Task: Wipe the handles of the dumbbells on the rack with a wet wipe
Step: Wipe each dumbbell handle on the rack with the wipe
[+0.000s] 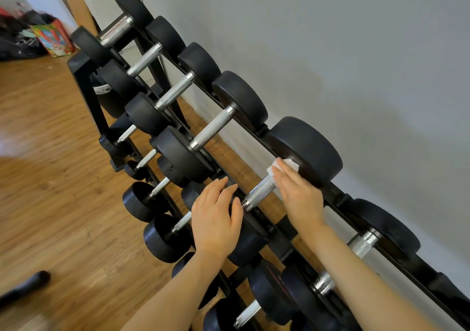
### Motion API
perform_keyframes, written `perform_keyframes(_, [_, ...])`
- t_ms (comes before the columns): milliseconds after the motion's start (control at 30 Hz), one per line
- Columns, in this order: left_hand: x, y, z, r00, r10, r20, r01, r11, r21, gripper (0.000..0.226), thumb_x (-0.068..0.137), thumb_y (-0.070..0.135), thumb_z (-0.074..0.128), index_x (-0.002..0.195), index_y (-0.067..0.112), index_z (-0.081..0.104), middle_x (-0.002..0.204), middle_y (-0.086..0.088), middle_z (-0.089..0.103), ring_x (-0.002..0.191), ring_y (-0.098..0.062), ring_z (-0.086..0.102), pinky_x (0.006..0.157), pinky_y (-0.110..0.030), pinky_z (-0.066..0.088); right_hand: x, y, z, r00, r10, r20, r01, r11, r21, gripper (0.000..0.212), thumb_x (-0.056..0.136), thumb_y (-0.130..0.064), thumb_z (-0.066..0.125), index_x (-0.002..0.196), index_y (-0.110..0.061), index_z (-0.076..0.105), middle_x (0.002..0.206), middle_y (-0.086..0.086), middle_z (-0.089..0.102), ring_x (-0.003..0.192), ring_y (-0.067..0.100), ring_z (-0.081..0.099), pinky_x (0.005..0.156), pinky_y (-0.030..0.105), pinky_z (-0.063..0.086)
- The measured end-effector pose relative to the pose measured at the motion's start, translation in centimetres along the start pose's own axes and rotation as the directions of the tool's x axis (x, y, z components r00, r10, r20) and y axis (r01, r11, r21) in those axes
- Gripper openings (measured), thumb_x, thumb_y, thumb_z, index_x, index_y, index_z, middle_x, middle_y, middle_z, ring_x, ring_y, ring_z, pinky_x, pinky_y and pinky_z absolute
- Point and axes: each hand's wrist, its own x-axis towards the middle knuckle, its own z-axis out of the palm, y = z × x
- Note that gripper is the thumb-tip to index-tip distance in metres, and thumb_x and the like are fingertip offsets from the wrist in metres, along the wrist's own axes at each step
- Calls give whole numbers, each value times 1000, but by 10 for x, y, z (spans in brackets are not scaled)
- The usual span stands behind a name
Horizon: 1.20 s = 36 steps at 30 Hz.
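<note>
A black rack runs diagonally along the grey wall, loaded with several black dumbbells with knurled silver handles. My right hand presses a white wet wipe around the far end of one top-row handle, next to its big black head. My left hand rests, fingers spread, on the near head of that same dumbbell and covers most of it. More silver handles line the top row to the left; another handle shows past my right forearm.
Lower tiers hold smaller dumbbells with white-looking handles. The floor is brown wood. A colourful bag and dark clothes lie at the far left corner. A white box stands behind the rack's far end. A dark object lies bottom left.
</note>
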Motion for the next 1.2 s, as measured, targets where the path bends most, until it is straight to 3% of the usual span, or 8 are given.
perform_keyframes(133, [-13, -1, 0, 1000, -11, -11, 11, 1000, 27, 46, 96, 41, 38, 128, 21, 64, 143, -2, 53, 134, -22, 45, 107, -36, 30, -1, -5, -4, 999, -30, 45, 30, 1000, 3, 53, 69, -14, 84, 119, -11, 66, 130, 11, 61, 80, 22, 71, 53, 28, 57])
perform_keyframes(233, [-14, -1, 0, 1000, -13, -12, 13, 999, 29, 46, 96, 42, 39, 128, 21, 63, 144, -3, 52, 134, -23, 45, 107, -37, 31, 0, 0, -7, 997, 73, -1, -73, 997, -5, 52, 73, -13, 82, 122, -10, 64, 132, 14, 58, 82, 29, 71, 52, 35, 58])
perform_keyframes(400, [-14, 0, 0, 1000, -20, -20, 20, 1000, 23, 46, 95, 41, 39, 127, 21, 64, 143, -2, 53, 134, -21, 45, 108, -37, 31, -1, -3, -2, 996, -74, 56, 74, 997, 8, 55, 70, -14, 85, 121, -11, 64, 130, 10, 61, 80, 21, 71, 54, 28, 58])
perform_keyframes(533, [-13, -1, 2, 999, -29, -20, 30, 999, 30, 45, 94, 42, 39, 126, 23, 64, 142, -1, 53, 134, -20, 44, 108, -35, 28, 8, 0, -5, 999, 27, 38, -28, 999, 19, 52, 70, -15, 85, 117, -10, 64, 125, 10, 60, 85, 24, 69, 53, 32, 59])
perform_keyframes(700, [-13, 0, -1, 999, 1, -38, 0, 1000, 26, 43, 94, 39, 41, 124, 20, 65, 140, -3, 55, 131, -21, 45, 106, -36, 30, 3, -17, 6, 987, -149, 66, 140, 983, 118, 48, 66, -10, 86, 111, -10, 68, 114, 6, 65, 81, 19, 70, 54, 29, 59])
perform_keyframes(867, [-13, 0, 0, 999, 0, -37, 1, 1000, 14, 43, 93, 39, 42, 123, 20, 66, 138, -3, 56, 130, -22, 46, 106, -39, 33, -1, -9, 7, 1000, -1, 15, -1, 997, 77, 45, 75, -16, 80, 118, -13, 66, 127, 7, 60, 92, 22, 68, 62, 32, 61])
perform_keyframes(1033, [-13, -2, 0, 999, 11, -42, -11, 1000, 8, 42, 94, 39, 42, 122, 19, 67, 137, -3, 56, 129, -23, 48, 105, -40, 35, -6, -14, 8, 997, -80, 20, 79, 995, 65, 47, 74, -15, 82, 118, -12, 66, 124, 8, 63, 91, 23, 69, 62, 33, 61])
perform_keyframes(1200, [-12, -2, 1, 999, 6, -41, -7, 1000, -3, 42, 93, 39, 42, 121, 19, 67, 137, -4, 56, 129, -25, 48, 105, -45, 38, -3, -10, 3, 994, 71, -78, -63, 993, 97, 46, 75, -11, 79, 119, -7, 66, 126, 13, 62, 103, 29, 66, 70, 38, 61])
